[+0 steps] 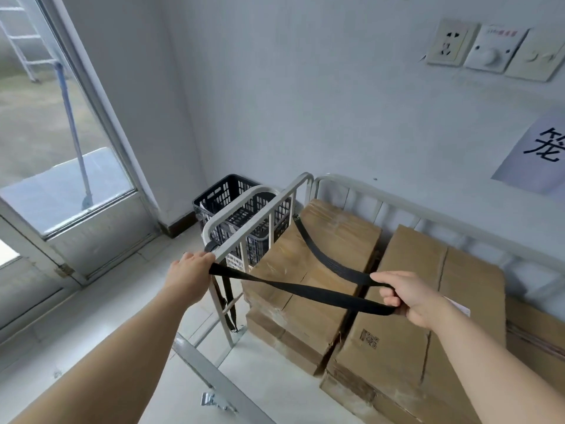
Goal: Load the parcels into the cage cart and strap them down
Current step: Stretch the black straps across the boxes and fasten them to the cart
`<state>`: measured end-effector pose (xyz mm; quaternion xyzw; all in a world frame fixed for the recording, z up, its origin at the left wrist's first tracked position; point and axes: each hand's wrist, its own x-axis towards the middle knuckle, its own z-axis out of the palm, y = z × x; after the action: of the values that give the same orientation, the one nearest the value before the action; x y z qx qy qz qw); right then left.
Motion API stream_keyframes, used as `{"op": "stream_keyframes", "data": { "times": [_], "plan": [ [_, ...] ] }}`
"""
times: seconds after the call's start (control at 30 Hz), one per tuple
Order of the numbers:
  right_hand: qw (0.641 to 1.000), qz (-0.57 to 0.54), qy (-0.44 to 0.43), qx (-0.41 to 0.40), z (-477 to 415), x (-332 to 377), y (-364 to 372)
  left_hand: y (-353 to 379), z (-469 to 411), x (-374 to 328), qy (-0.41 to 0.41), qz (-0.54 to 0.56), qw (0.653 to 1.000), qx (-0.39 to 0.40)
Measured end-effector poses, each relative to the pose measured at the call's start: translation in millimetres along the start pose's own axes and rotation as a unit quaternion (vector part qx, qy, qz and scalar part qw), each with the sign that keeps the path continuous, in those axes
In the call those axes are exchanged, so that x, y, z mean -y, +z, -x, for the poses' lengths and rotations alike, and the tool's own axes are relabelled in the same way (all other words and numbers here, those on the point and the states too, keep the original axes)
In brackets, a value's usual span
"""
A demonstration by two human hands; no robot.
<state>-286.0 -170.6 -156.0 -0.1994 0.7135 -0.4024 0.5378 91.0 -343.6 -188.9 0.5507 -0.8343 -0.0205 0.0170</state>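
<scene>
Gripping left hand [192, 270]: fingers curled round the near end of the flat black webbing strap [305, 290], hard against the corner of the white metal cage cart [266, 214] side rail.
Right hand [409, 296]: closed on the strap's fold, over the right-hand parcel, just beside the seam.
Strap axis: two runs meet at the right hand, one slanting back to the far rail, one crossing to the left hand.
Brown cardboard parcels [321, 240]: in the cart, side by side, under the strap.
Next move: slack lies right of the rail, so the left hand, nearer the rail, likely anchors while the right pulls.
</scene>
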Motion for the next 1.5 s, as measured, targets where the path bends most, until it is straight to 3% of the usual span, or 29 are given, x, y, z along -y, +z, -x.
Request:
{"op": "stream_keyframes", "data": {
  "times": [0.23,0.4,0.6,0.77,1.0,1.23,1.5],
  "plan": [
    [0.997,0.003,0.048,-0.067,-16,5,46,18,-54,64,-0.021,0.078,0.995,0.063],
    [0.994,-0.017,0.074,-0.079,-39,0,74,41,-74,91,-0.080,0.136,0.984,0.086],
    [0.994,-0.026,0.089,-0.062,-64,6,103,45,-97,121,-0.119,0.141,0.982,0.039],
    [0.993,-0.017,0.094,-0.063,-71,13,112,52,-102,134,-0.121,0.079,0.986,0.078],
    [0.991,-0.009,0.094,-0.093,-59,21,103,25,-107,136,-0.113,0.050,0.992,-0.021],
    [0.993,0.001,0.074,-0.089,-37,28,73,-31,-104,107,-0.103,0.229,0.964,-0.084],
    [0.992,0.007,0.034,-0.118,-9,13,6,-98,-77,43,-0.055,0.223,0.966,-0.119]
  ]
}}
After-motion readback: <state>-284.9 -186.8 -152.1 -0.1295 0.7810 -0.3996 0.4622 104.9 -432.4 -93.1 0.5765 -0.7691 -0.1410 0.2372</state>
